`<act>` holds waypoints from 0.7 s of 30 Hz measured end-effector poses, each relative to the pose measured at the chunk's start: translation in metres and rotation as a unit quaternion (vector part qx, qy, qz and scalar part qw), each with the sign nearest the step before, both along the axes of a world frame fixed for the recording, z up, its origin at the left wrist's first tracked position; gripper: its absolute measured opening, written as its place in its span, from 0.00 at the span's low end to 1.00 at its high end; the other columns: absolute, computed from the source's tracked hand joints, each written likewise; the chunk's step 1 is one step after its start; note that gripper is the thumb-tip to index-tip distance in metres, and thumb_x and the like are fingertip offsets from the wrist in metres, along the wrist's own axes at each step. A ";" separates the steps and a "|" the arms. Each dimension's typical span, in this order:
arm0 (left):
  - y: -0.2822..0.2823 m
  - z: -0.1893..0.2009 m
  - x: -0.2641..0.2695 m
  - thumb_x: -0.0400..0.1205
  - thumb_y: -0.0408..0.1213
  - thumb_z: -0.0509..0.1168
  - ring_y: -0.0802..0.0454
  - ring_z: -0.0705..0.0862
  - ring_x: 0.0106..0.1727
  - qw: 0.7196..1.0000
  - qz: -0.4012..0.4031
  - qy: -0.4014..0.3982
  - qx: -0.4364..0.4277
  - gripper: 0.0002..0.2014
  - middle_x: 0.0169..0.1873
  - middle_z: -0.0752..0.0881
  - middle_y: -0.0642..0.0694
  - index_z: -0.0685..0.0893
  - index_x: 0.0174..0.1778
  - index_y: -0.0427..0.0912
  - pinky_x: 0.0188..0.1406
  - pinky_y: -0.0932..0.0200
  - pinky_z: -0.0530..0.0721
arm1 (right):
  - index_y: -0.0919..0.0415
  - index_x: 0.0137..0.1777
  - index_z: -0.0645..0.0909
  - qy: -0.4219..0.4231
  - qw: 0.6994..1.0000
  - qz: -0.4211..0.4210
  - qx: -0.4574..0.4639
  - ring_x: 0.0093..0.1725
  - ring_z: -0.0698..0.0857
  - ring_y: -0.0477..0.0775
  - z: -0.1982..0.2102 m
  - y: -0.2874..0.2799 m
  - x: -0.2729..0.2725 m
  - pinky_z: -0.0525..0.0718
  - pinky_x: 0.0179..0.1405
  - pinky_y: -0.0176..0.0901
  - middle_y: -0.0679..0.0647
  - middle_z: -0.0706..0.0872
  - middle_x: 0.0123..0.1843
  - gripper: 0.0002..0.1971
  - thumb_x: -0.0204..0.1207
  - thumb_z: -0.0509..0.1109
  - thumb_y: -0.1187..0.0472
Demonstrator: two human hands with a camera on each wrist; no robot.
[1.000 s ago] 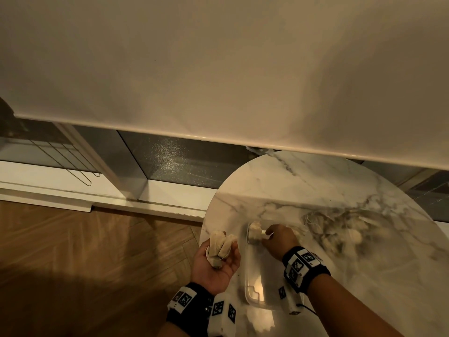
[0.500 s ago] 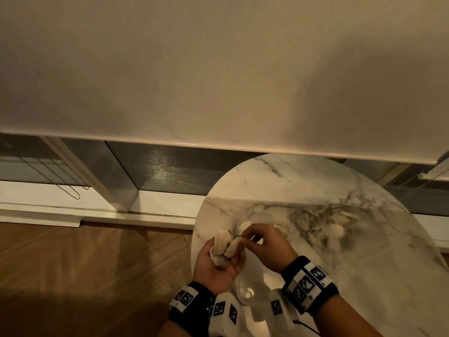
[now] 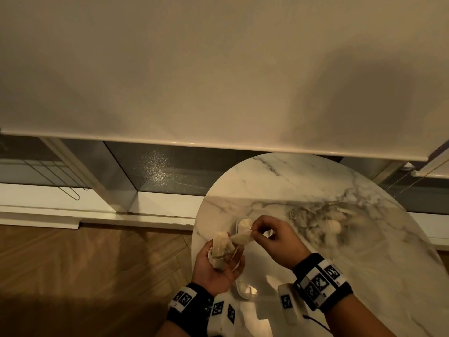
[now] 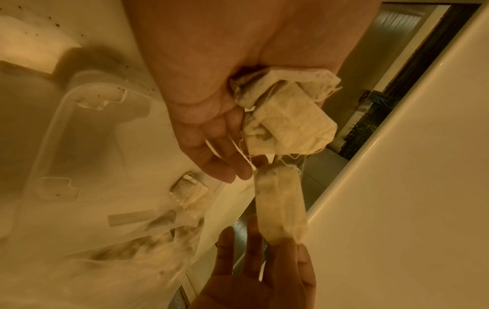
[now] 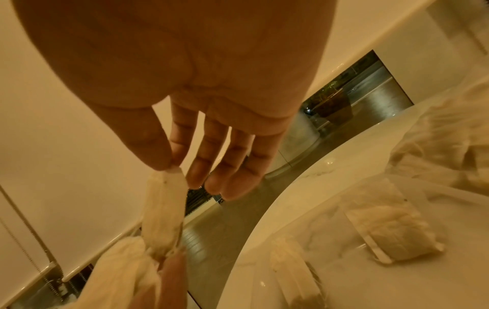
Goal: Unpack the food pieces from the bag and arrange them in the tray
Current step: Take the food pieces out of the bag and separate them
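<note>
Now drawn rightward, one pouch (image 3: 241, 237) hangs in the right hand's (image 3: 279, 239) pinching grip; left hand (image 3: 216, 266) cups the bundle (image 3: 220, 246).

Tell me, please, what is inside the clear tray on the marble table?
One pale pouch lies at the far end of the clear tray. The hands, left hand and right hand, cover its middle, so anything there is hidden.

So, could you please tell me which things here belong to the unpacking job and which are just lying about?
Job:
- left hand holding a bundle of tea bags
- right hand pinching one tea bag
- clear plastic tray
- clear plastic bag

Lying about:
- marble table
- roller blind
- wooden floor
</note>
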State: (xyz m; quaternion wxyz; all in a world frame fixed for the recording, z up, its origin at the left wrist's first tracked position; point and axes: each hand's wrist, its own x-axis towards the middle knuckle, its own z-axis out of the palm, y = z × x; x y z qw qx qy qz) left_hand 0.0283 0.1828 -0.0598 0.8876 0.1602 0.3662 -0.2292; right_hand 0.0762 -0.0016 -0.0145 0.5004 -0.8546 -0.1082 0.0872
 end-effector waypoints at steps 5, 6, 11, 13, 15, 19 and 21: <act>0.013 -0.005 -0.004 0.76 0.46 0.66 0.39 0.87 0.47 1.000 0.025 0.006 -0.002 0.19 0.49 0.89 0.35 0.89 0.54 0.35 0.52 0.44 0.83 | 0.51 0.40 0.82 0.002 0.998 -0.050 0.031 0.42 0.85 0.46 -0.003 -0.006 0.003 0.85 0.38 0.45 0.45 0.86 0.40 0.03 0.74 0.72 0.57; 0.015 -0.005 -0.005 0.75 0.46 0.66 0.40 0.87 0.47 1.000 0.029 0.007 0.001 0.19 0.48 0.89 0.36 0.90 0.51 0.34 0.51 0.45 0.84 | 0.49 0.39 0.82 0.005 0.998 -0.058 0.030 0.42 0.85 0.47 -0.007 -0.008 0.005 0.87 0.39 0.49 0.46 0.86 0.40 0.04 0.72 0.71 0.51; 0.024 -0.010 -0.007 0.73 0.45 0.67 0.40 0.88 0.47 0.999 0.047 0.013 0.005 0.20 0.51 0.89 0.38 0.86 0.59 0.39 0.49 0.47 0.84 | 0.48 0.42 0.82 0.034 0.988 -0.050 -0.143 0.41 0.85 0.50 -0.036 -0.016 0.023 0.84 0.42 0.43 0.45 0.87 0.40 0.05 0.80 0.70 0.57; 0.026 -0.012 -0.008 0.73 0.44 0.66 0.40 0.88 0.47 0.998 0.053 0.016 0.004 0.21 0.52 0.89 0.38 0.86 0.59 0.39 0.49 0.47 0.84 | 0.50 0.42 0.83 0.081 0.969 0.017 -0.235 0.43 0.84 0.51 -0.045 -0.013 0.028 0.83 0.45 0.43 0.46 0.87 0.43 0.05 0.81 0.69 0.57; 0.030 -0.015 -0.011 0.74 0.44 0.66 0.40 0.88 0.47 0.998 0.058 0.019 0.003 0.22 0.53 0.88 0.38 0.85 0.62 0.40 0.48 0.47 0.86 | 0.48 0.43 0.82 0.133 0.947 0.076 -0.283 0.44 0.83 0.49 -0.054 -0.008 0.032 0.81 0.45 0.40 0.47 0.85 0.45 0.05 0.80 0.68 0.56; 0.037 -0.020 -0.013 0.76 0.44 0.65 0.40 0.89 0.45 0.997 0.069 0.024 -0.004 0.22 0.53 0.88 0.38 0.84 0.65 0.40 0.44 0.47 0.88 | 0.44 0.37 0.78 0.151 0.927 0.120 -0.321 0.46 0.82 0.50 -0.071 0.003 0.044 0.75 0.44 0.37 0.45 0.82 0.44 0.11 0.80 0.69 0.58; 0.041 -0.021 -0.014 0.75 0.44 0.65 0.40 0.89 0.44 0.997 0.076 0.022 -0.006 0.21 0.52 0.89 0.39 0.85 0.61 0.37 0.44 0.47 0.88 | 0.43 0.39 0.77 0.148 0.924 0.125 -0.331 0.47 0.81 0.49 -0.077 0.008 0.049 0.75 0.46 0.38 0.45 0.82 0.46 0.10 0.80 0.68 0.57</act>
